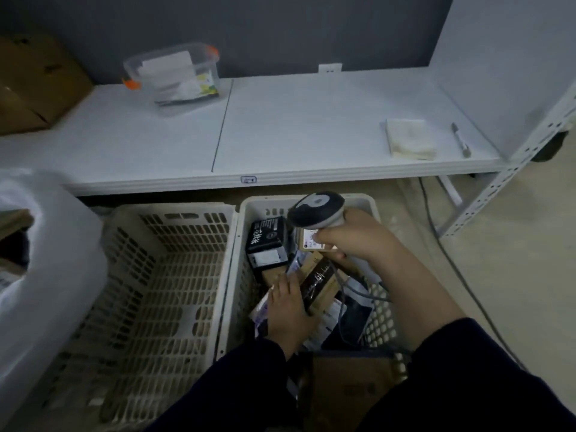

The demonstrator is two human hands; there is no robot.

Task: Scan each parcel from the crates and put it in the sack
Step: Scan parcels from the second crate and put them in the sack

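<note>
White shelving (pixel 311 135) is running across the upper half beneath a grey wall, carrying a clear tub (pixel 174 76) at 11 o'clock, a cardboard box (pixel 34 85) at 10, and a folded cloth (pixel 408 138) and pen (pixel 460 140) at 2. Below it, the left crate (pixel 162 275) and right crate (pixel 381 316) are sitting side by side. The right one, at 5 o'clock, is holding the parcels, among them a black parcel (pixel 267 241) and a long dark box (pixel 318 283). The right hand (pixel 352 241) is gripping the scanner (pixel 316 210) by its handle above that crate. The left hand (pixel 286 307) is reaching in, fingers lying against the long dark box; whether it is gripping, I cannot tell. The pale sack (pixel 62 244) is standing at 9 o'clock, just beside the left crate.
</note>
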